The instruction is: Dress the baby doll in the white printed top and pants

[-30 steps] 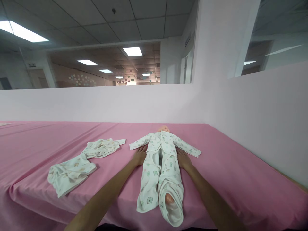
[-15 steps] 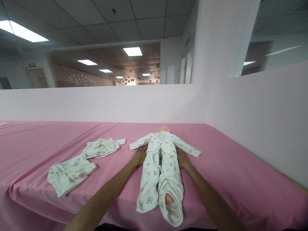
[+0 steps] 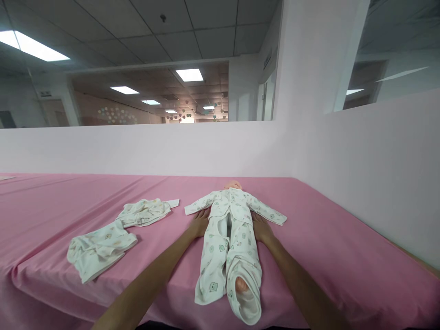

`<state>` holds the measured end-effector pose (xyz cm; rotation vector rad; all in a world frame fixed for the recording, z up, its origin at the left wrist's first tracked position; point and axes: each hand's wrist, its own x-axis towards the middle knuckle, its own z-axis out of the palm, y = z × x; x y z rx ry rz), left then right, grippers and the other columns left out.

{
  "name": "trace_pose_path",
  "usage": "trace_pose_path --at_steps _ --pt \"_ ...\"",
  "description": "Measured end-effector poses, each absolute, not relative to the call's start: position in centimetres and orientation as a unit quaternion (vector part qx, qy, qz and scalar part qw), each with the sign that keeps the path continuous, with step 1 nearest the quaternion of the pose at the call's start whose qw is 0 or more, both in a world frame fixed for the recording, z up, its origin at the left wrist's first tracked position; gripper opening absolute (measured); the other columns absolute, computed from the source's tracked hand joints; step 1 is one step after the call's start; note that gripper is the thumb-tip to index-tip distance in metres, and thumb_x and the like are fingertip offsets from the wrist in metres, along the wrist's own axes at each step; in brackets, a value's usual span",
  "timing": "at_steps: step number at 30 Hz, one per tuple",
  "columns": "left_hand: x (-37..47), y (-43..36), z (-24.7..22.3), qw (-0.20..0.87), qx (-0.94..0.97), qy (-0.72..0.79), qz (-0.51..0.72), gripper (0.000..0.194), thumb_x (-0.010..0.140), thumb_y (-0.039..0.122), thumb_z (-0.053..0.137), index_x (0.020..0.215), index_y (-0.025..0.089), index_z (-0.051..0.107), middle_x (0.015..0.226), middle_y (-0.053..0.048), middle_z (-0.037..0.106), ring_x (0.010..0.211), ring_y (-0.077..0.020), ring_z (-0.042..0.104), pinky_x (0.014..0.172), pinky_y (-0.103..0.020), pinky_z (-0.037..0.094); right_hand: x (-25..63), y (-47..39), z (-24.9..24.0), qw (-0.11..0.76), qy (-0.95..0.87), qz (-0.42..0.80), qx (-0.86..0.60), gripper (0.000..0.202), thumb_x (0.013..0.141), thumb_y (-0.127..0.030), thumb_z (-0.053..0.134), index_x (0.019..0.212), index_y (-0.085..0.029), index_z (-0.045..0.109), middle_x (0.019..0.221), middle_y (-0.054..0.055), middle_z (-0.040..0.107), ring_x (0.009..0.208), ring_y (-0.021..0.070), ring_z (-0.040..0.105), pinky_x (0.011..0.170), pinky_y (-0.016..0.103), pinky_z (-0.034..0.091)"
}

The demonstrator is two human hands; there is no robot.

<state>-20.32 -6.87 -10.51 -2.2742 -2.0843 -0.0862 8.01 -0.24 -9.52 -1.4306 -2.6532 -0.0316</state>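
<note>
A baby doll point(image 3: 233, 184) lies on its back on the pink cloth, head away from me. It wears a white printed baby top point(image 3: 231, 200) with its sleeves spread out, and matching trousers point(image 3: 215, 261). One foot point(image 3: 241, 285) shows inside the right trouser opening; the other is hidden. My left hand point(image 3: 200, 223) rests open and flat on the cloth against the doll's left-hand side, below the sleeve. On the opposite side my right hand point(image 3: 261, 227) lies open in the same way, its fingertips partly under the sleeve. Neither hand grips anything.
Crumpled white printed baby clothes point(image 3: 103, 247) lie to the left on the pink cloth point(image 3: 165, 261). A white wall point(image 3: 137, 149) with windows borders the back, and another wall point(image 3: 378, 174) closes off the right side. The cloth drops over the near edge.
</note>
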Motion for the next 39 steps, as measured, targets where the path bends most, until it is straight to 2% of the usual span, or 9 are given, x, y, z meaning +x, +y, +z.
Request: trace_pose_path --at_steps 5,15,24,29,39 --pt "-20.35 -6.81 -10.44 0.030 -0.738 -0.674 -0.020 0.074 0.093 0.052 0.045 0.156 0.015 0.032 0.164 -0.013 0.018 0.150 -0.0352 0.012 0.121 -0.047 0.014 7.97 -0.18 -9.51 0.059 -0.878 -0.018 -0.475 0.071 0.094 -0.040 0.042 0.157 -0.015 0.023 0.164 0.009 0.017 0.151 0.0262 0.017 0.121 0.039 0.017" --pt "-20.51 -6.65 -10.71 0.034 -0.739 -0.672 -0.025 0.074 0.092 0.052 0.045 0.156 0.018 0.031 0.164 -0.012 0.018 0.151 -0.0350 0.011 0.120 -0.048 0.014 7.96 -0.24 -9.44 0.061 -0.879 -0.013 -0.474 0.074 0.093 -0.040 0.043 0.158 -0.013 0.021 0.163 0.010 0.019 0.151 0.0272 0.018 0.121 0.041 0.018" --pt "-20.37 -6.80 -10.53 0.033 -0.738 -0.673 -0.030 0.074 0.092 0.053 0.046 0.156 0.017 0.033 0.164 -0.012 0.019 0.150 -0.0357 0.013 0.120 -0.047 0.015 8.03 0.05 -9.78 0.083 -0.875 0.006 -0.476 0.074 0.092 -0.043 0.043 0.158 -0.020 0.019 0.163 0.005 0.019 0.151 0.0254 0.016 0.121 0.040 0.015" --pt "-20.37 -6.77 -10.61 0.029 -0.734 -0.678 -0.032 0.075 0.092 0.054 0.046 0.157 0.020 0.030 0.164 -0.010 0.020 0.150 -0.0349 0.013 0.120 -0.048 0.015 8.03 -0.06 -9.69 0.071 -0.878 -0.007 -0.472 0.074 0.093 -0.041 0.042 0.158 -0.014 0.020 0.163 0.009 0.019 0.151 0.0271 0.018 0.121 0.040 0.017" --pt "-20.28 -6.88 -10.45 0.029 -0.735 -0.677 -0.028 0.073 0.093 0.052 0.046 0.156 0.017 0.032 0.164 -0.012 0.019 0.150 -0.0359 0.014 0.120 -0.048 0.015 7.95 -0.06 -9.69 0.061 -0.876 -0.025 -0.477 0.071 0.094 -0.039 0.041 0.157 -0.013 0.022 0.163 0.009 0.020 0.150 0.0263 0.021 0.121 0.040 0.019"
